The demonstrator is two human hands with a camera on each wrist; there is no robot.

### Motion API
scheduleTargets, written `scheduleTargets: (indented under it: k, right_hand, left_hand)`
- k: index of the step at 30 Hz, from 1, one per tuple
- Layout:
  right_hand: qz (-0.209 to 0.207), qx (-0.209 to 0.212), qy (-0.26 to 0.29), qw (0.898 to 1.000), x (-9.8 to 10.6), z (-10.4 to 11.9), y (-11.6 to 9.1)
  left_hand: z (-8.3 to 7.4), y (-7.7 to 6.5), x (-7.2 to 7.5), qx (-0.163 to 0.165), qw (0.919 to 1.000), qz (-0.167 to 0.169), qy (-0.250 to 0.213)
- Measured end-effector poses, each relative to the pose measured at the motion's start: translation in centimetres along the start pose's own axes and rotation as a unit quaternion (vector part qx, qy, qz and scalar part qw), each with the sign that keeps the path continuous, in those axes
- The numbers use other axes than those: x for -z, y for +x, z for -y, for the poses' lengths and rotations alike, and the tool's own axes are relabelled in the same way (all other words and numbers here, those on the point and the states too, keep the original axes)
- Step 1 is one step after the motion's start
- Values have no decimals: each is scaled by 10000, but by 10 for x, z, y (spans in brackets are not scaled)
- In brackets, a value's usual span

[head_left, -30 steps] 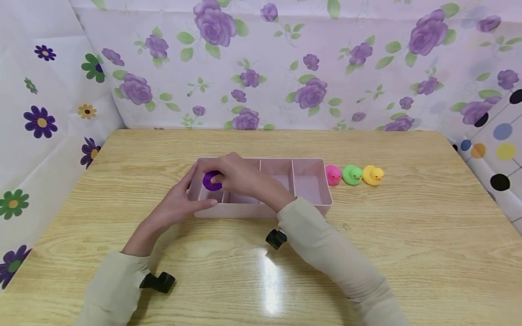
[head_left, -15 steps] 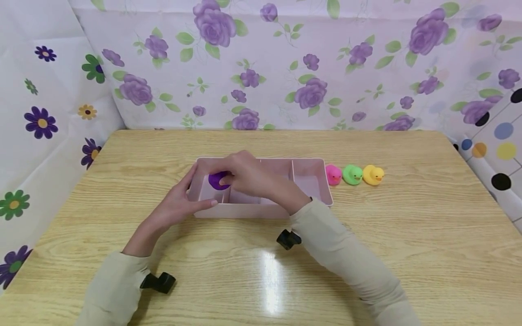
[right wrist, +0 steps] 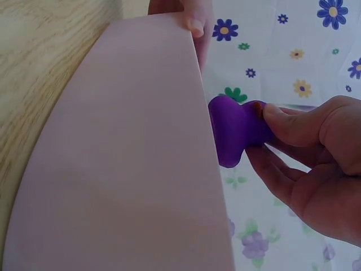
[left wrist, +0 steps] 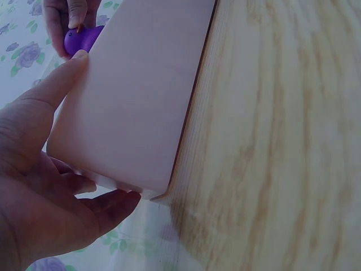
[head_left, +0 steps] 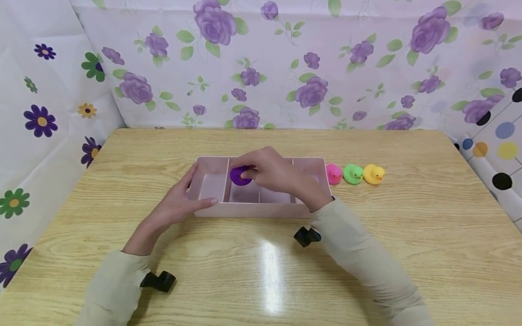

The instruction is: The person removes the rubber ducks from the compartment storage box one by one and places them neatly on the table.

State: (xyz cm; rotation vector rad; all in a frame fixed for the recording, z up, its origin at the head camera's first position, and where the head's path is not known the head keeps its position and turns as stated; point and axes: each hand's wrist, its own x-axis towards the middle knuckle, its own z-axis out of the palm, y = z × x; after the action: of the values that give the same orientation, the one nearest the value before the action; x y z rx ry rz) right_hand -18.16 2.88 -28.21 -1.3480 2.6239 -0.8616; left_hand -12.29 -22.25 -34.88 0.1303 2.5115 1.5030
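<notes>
A long pale pink divided box (head_left: 261, 210) sits on the wooden table. My left hand (head_left: 179, 199) grips its left end, with the thumb over the front rim and the fingers against the end wall (left wrist: 110, 183). In my right hand (head_left: 273, 171), thumb and fingers pinch a purple rubber duck (right wrist: 230, 131) by its head, its orange beak beside the thumb. The head view places this duck over the second compartment from the left. From the right wrist, its base shows just past the box rim, with the lowest part hidden behind the wall.
A pink duck (head_left: 334, 174), a green duck (head_left: 353, 174) and a yellow duck (head_left: 373, 174) stand in a row right of the box. Flowered cloth (head_left: 269, 63) hangs behind the wooden table (head_left: 408, 235).
My right hand has lifted the purple duck from the leftmost compartment and carried it right, across the first divider. My left hand and the box have stayed put.
</notes>
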Motion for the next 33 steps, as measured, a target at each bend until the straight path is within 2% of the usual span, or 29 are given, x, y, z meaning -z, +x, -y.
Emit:
scheduleTargets:
  k: [6,12,25,33]
  right_hand:
    - [-203,-42,186,9996,5,-11,-11]
    - [-288,-297,315,9986,11,-19,-22]
    - [-566,-254,90,9980,30,-35,-45]
    - [-618,-504,-22,9968,39,-44,-59]
  left_hand:
    - [0,0,0,34,10000,-21,71]
    - [1,1,0,110,9999,-36,88]
    - [-1,0,0,121,9999,9,71]
    - [-1,1,0,129,9999,9,103]
